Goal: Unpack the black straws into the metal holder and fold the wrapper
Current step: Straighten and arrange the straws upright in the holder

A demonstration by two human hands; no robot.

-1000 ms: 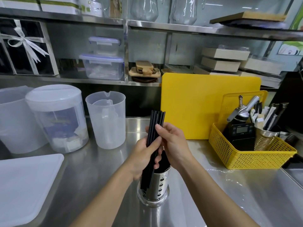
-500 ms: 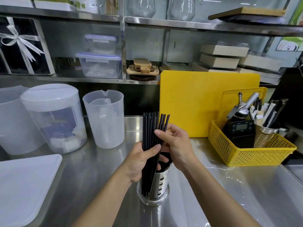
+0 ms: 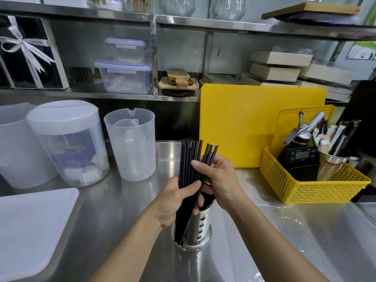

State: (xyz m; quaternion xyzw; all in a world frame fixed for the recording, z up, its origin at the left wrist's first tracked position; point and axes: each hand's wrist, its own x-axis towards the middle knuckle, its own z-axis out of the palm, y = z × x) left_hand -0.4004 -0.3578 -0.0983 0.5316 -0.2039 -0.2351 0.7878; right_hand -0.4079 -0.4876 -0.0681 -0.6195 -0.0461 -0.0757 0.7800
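A bundle of long black straws stands nearly upright in front of the perforated metal holder on the steel counter. My left hand is wrapped around the middle of the bundle. My right hand pinches a few straws that splay to the right at the top. The straws' lower ends hang in front of the holder near its base. A clear plastic wrapper lies flat on the counter to the right. The holder's inside looks dark; I cannot tell what it holds.
A yellow basket with a scale and a cup of utensils stands at the right. A yellow cutting board leans against the shelf behind. Clear plastic jugs and a lidded tub stand at the left, with a white tray near the front left edge.
The straws, tightly bunched a second ago, have fanned out at the top, with a few pulled to the right by my right hand. Both hands stay at the holder.
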